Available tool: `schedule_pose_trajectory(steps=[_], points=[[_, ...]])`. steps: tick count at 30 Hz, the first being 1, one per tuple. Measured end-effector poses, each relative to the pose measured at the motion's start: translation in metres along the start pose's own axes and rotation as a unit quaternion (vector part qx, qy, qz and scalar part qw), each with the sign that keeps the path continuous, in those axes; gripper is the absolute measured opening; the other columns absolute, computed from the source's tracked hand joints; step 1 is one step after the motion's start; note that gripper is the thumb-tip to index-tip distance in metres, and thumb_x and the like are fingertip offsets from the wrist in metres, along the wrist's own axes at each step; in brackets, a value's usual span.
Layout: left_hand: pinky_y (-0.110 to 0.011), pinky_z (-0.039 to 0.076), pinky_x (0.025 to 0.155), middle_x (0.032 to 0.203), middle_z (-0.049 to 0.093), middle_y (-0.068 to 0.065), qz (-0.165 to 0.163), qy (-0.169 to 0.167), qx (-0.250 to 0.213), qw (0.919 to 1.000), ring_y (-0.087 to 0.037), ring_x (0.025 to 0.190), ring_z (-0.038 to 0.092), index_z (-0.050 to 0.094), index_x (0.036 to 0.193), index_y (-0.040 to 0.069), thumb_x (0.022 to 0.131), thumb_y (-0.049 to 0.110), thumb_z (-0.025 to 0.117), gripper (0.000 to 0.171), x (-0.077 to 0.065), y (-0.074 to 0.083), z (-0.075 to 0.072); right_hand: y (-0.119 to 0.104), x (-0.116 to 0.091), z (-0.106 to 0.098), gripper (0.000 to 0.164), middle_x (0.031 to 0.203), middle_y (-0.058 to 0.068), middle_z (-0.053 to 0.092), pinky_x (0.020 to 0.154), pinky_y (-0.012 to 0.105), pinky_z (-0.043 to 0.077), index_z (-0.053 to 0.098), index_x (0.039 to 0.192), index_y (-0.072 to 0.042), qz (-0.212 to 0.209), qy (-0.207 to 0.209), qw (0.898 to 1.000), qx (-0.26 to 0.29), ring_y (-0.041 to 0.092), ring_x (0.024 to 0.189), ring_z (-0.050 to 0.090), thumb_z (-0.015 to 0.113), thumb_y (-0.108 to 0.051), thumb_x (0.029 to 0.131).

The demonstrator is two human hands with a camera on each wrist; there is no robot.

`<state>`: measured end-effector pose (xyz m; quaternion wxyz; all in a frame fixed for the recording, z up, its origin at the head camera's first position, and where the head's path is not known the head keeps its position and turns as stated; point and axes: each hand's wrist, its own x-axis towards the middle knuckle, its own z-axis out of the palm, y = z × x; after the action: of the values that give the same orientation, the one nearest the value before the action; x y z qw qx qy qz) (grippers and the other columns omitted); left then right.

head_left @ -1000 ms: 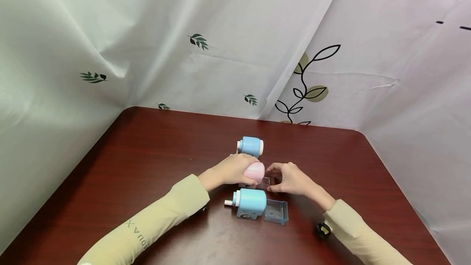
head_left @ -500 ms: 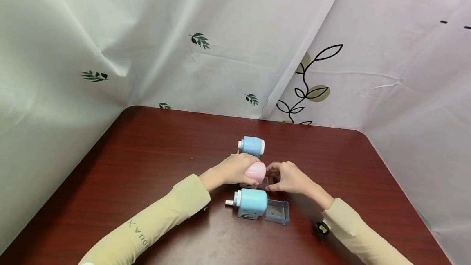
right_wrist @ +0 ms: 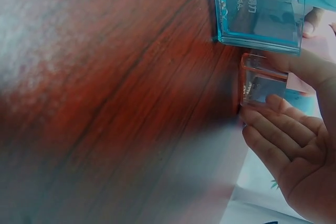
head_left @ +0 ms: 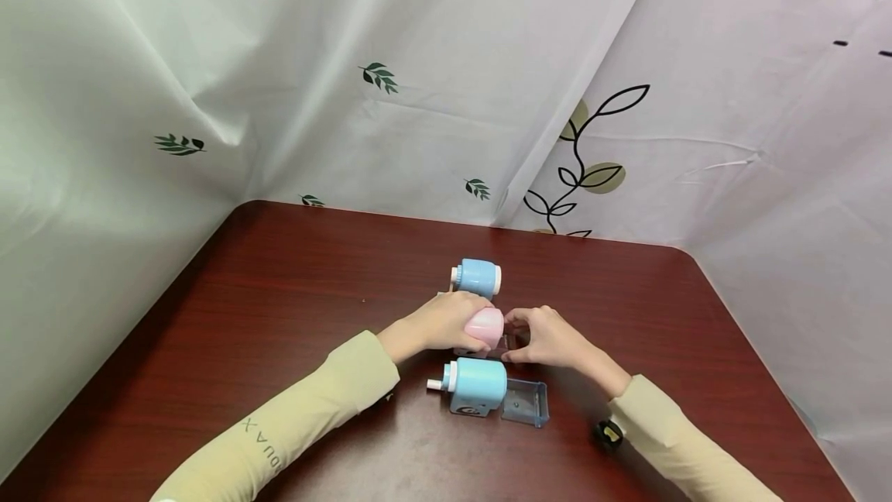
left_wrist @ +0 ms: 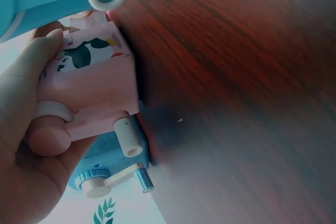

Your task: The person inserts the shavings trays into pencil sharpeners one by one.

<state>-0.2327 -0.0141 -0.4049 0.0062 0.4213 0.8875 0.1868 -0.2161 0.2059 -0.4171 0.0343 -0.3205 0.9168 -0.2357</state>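
My left hand (head_left: 446, 321) grips a pink crank pencil sharpener (head_left: 484, 327) from its left and over its top. In the left wrist view the pink sharpener (left_wrist: 100, 85) shows a penguin picture on its side, with the thumb against it. On the other side, my right hand (head_left: 548, 338) pinches the clear drawer (right_wrist: 264, 86) of the pink sharpener between thumb and fingers. That drawer sticks out to the right of the body. Nearer to me stands a turquoise pencil sharpener (head_left: 479, 383) with its clear blue drawer (head_left: 524, 402) pulled out to the right.
Behind the left hand stands another blue pencil sharpener (head_left: 477, 276), partly hidden. All stand on a dark red wooden table (head_left: 313, 277). A white curtain (head_left: 418, 130) with leaf prints hangs around the table's back and sides. A black wrist device (head_left: 609, 434) sits by the right sleeve.
Both hands keep their places on the pink pencil sharpener and its drawer. The whole view shifted very slightly; nothing else visibly moved.
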Motion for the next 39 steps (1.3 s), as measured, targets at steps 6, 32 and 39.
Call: schedule_pose_trajectory(steps=[6,32,39], points=[[-0.028,0.047,0.07,0.104,0.061,0.002,0.006,0.004,-0.002,1.0,-0.011,0.086,0.053,0.058,0.115,0.014,0.073,0.043,0.07,0.052,-0.0005,-0.0004,-0.0002,-0.0027,0.0017,0.0002,0.044,0.088,-0.004,0.067,0.063,0.024,0.047,0.062,0.101,-0.01,-0.004,0.0,1.0,0.007,0.005,0.074,0.059,0.078,-0.031,0.065],[-0.028,0.047,0.068,0.102,0.062,0.001,-0.003,0.003,-0.002,1.0,-0.011,0.085,0.053,0.059,0.114,0.014,0.073,0.043,0.07,0.051,-0.0015,0.0014,-0.0003,0.0042,-0.0058,0.0042,0.051,0.095,0.004,0.068,0.072,0.022,0.05,0.061,0.105,-0.007,0.006,0.009,0.998,0.061,0.005,0.084,0.061,0.079,-0.034,0.066],[-0.028,0.047,0.069,0.103,0.062,0.001,-0.002,0.003,-0.003,1.0,-0.011,0.086,0.053,0.058,0.114,0.013,0.073,0.042,0.07,0.051,-0.0014,0.0017,-0.0008,0.0008,-0.0017,0.0052,0.047,0.09,0.0,0.068,0.07,0.021,0.05,0.063,0.101,-0.008,0.0,0.013,0.998,0.054,0.004,0.081,0.062,0.08,-0.033,0.065]])
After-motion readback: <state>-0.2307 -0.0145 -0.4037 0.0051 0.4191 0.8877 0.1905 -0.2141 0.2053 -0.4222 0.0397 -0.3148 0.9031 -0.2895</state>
